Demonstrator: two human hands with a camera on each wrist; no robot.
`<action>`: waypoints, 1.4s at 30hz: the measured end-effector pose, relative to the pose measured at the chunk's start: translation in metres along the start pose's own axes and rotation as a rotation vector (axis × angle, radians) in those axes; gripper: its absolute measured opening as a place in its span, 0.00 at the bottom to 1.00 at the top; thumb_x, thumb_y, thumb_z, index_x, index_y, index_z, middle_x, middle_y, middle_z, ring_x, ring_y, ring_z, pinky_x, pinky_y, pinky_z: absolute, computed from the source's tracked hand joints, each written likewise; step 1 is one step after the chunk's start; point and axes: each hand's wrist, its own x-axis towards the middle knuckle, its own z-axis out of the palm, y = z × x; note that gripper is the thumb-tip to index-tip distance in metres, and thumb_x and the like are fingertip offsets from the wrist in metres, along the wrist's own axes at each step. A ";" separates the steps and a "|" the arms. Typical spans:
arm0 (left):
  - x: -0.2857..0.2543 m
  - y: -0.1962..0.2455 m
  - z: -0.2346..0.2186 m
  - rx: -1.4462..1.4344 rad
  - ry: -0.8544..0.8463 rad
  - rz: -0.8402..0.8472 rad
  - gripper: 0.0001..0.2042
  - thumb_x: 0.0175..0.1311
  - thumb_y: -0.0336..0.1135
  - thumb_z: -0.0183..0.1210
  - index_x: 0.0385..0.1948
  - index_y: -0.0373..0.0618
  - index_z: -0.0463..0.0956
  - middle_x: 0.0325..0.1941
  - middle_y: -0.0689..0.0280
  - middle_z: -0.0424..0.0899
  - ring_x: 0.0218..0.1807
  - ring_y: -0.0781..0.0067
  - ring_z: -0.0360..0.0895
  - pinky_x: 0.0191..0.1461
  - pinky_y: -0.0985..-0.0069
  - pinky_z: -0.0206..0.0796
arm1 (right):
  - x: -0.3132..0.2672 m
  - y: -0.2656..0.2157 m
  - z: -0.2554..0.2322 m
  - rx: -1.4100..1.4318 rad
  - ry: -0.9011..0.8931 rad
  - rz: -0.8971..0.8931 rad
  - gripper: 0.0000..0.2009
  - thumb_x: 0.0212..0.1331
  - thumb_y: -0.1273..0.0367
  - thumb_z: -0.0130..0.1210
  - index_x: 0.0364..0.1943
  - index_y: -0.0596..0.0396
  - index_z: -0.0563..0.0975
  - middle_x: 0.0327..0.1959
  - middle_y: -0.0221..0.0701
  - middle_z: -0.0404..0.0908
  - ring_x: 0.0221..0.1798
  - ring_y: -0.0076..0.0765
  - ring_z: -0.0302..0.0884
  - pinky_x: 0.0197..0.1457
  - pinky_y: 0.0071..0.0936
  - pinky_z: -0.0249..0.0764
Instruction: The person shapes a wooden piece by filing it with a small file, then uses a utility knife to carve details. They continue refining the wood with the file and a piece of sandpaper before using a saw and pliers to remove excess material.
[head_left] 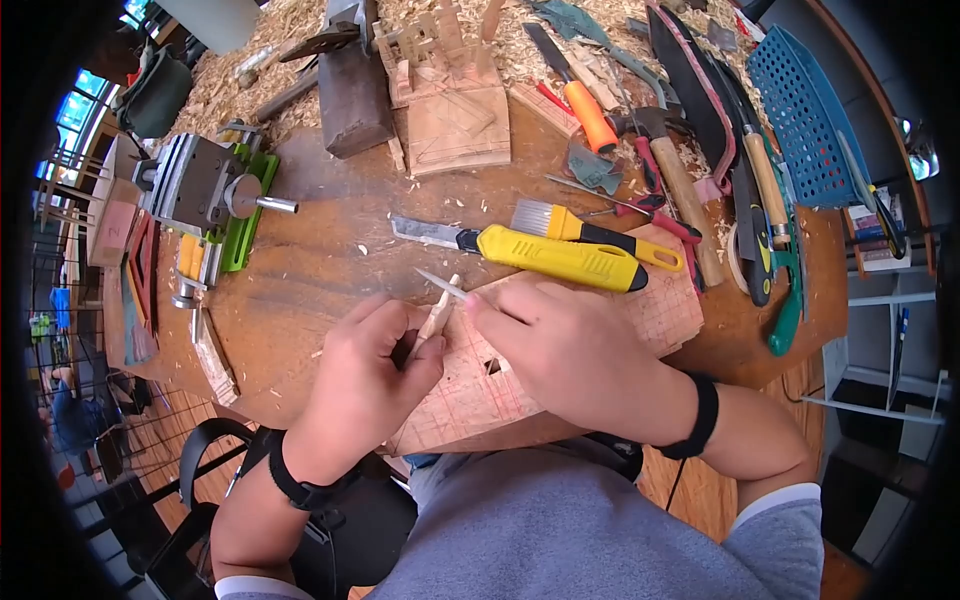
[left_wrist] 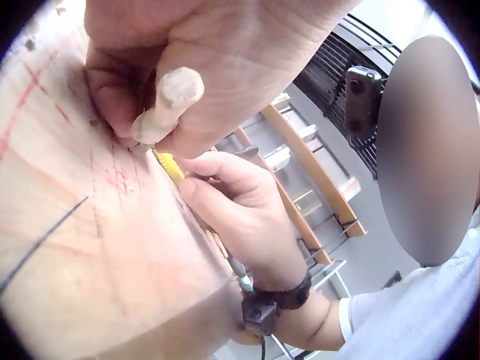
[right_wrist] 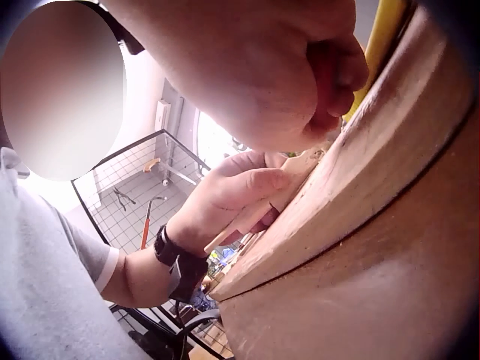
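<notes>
Our left hand (head_left: 365,375) curled round a small pale wooden peg (head_left: 436,318), our right hand (head_left: 565,350) at three o'clock pinching a thin steel blade (head_left: 441,284), both over the red-gridded flat wooden board (head_left: 660,310) on the round brown surface (head_left: 320,265)

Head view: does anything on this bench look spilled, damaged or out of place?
Wood shavings lie heaped across the far side of the table, spreading among the tools. The yellow utility knife lies with its blade exposed, beside the wooden board the hands work over. Nothing looks broken.

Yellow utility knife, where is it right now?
In the head view, the yellow utility knife lies mid-table just beyond the right hand, beside the yellow-handled brush.
</notes>
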 end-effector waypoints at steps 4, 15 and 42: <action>0.000 -0.003 -0.001 -0.027 0.011 -0.003 0.07 0.55 0.25 0.65 0.35 0.37 0.79 0.28 0.56 0.76 0.28 0.59 0.76 0.33 0.68 0.68 | 0.005 0.016 0.011 0.320 0.172 0.054 0.15 0.62 0.76 0.55 0.53 0.60 0.79 0.29 0.32 0.77 0.31 0.30 0.79 0.31 0.26 0.74; 0.002 -0.004 -0.002 -0.065 -0.038 -0.041 0.06 0.55 0.25 0.64 0.33 0.37 0.77 0.29 0.54 0.77 0.32 0.54 0.77 0.36 0.66 0.69 | -0.004 0.010 0.002 0.726 -0.021 0.322 0.15 0.64 0.77 0.52 0.53 0.62 0.80 0.36 0.33 0.84 0.34 0.22 0.80 0.38 0.23 0.74; 0.011 -0.012 -0.012 -0.360 -0.252 -0.313 0.04 0.67 0.26 0.61 0.36 0.38 0.76 0.30 0.75 0.77 0.31 0.90 0.69 0.34 0.85 0.63 | 0.010 0.000 0.003 0.383 -0.118 0.201 0.15 0.56 0.77 0.49 0.47 0.68 0.76 0.39 0.53 0.80 0.46 0.59 0.79 0.51 0.45 0.75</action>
